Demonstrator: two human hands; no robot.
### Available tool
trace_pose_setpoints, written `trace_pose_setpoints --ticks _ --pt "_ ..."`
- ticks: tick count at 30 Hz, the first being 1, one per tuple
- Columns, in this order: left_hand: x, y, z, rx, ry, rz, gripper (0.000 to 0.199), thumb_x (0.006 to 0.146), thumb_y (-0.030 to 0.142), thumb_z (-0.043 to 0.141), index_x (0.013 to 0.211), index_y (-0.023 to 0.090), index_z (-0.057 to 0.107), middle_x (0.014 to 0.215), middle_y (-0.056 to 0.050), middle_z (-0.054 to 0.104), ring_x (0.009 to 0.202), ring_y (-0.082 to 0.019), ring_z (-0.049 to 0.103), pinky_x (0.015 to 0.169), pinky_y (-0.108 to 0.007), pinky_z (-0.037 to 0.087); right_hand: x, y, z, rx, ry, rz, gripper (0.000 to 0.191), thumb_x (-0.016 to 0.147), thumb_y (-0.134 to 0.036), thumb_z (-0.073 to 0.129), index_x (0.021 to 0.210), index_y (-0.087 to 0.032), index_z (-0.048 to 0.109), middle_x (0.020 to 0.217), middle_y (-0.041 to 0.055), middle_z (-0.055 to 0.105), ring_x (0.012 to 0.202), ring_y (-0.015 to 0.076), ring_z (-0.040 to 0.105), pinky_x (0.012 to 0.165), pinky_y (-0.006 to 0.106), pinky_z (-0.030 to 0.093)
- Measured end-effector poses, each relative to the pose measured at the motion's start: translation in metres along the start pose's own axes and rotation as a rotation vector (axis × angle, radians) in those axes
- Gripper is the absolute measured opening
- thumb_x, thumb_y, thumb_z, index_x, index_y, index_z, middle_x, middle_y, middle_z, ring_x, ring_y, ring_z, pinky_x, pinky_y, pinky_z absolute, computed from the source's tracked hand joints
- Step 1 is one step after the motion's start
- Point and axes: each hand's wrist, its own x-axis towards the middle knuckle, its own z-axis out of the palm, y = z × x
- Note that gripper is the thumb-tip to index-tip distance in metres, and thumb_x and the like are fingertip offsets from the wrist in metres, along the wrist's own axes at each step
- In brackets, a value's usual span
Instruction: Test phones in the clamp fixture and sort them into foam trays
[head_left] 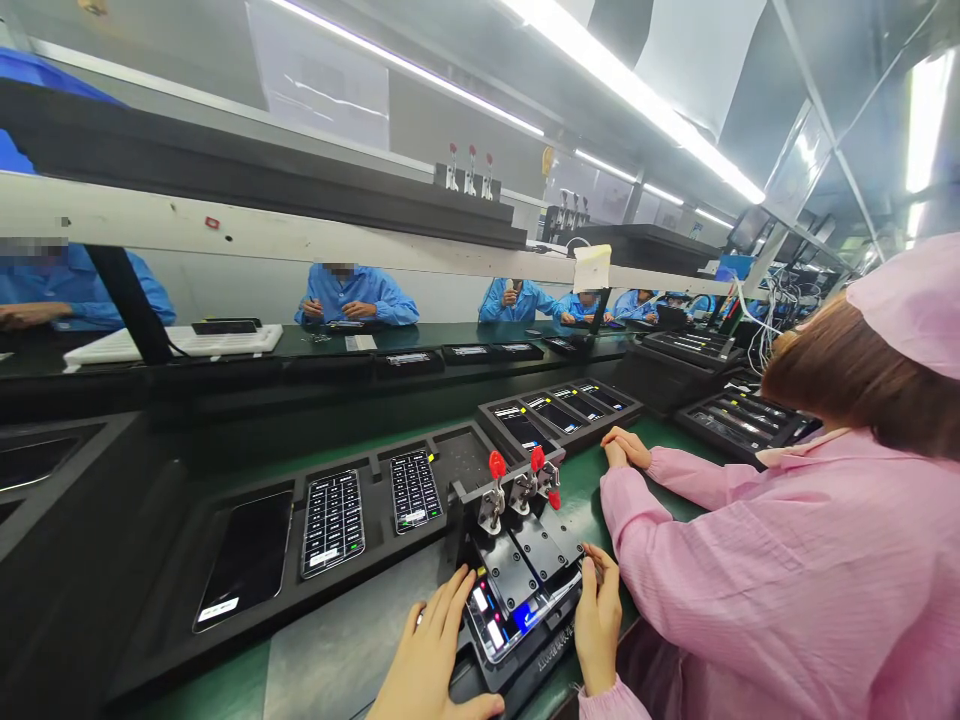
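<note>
A black clamp fixture (540, 590) with red-tipped toggle clamps (495, 490) stands on the bench before me. Lit phone screens (491, 620) lie under its metal plates, one showing white, blue and pink patches. My left hand (431, 650) is open along the fixture's left side, fingers stretched out at the left screen's edge and thumb low near the front. At the fixture's right end, my right hand (598, 620) has its fingers closed on the edge; its fingertips are partly hidden. Left of the fixture, a black foam tray (262, 610) holds a dark phone screen (247, 560) and two lit with grids (334, 525).
Another tray (484, 412) of phone screens lies behind the fixture. A co-worker in pink (787, 560) sits close on my right, hands (626, 448) together on the bench. A shelf (300, 235) crosses above; people in blue (356, 295) work beyond.
</note>
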Motion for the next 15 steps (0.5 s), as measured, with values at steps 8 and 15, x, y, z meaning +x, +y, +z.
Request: trace_pose_setpoints --ticks 8,15 --pt "-0.0020 0.0039 -0.0039 0.007 -0.022 -0.011 0.102 0.062 0.056 0.066 0.142 0.024 0.011 0.149 -0.009 0.019 0.134 -0.029 0.022 0.106 -0.053 0.020 0.0000 -0.0023 -0.0003 -0.019 -0.015 0.029 0.043 0.082 -0.053 0.042 0.107 -0.018 0.050 0.112 0.0097 0.055 0.106 0.0232 0.050 0.092 0.036 0.036" --pt "-0.0015 0.0055 -0.0077 -0.001 -0.034 -0.017 0.101 0.063 0.059 0.063 0.142 0.023 0.011 0.149 -0.009 0.018 0.135 -0.028 0.021 0.107 -0.051 0.019 -0.0010 0.0020 0.0000 -0.048 -0.016 0.012 0.040 0.083 -0.049 0.042 0.107 -0.018 0.050 0.111 0.0098 0.056 0.105 0.0228 0.050 0.092 0.036 0.036"
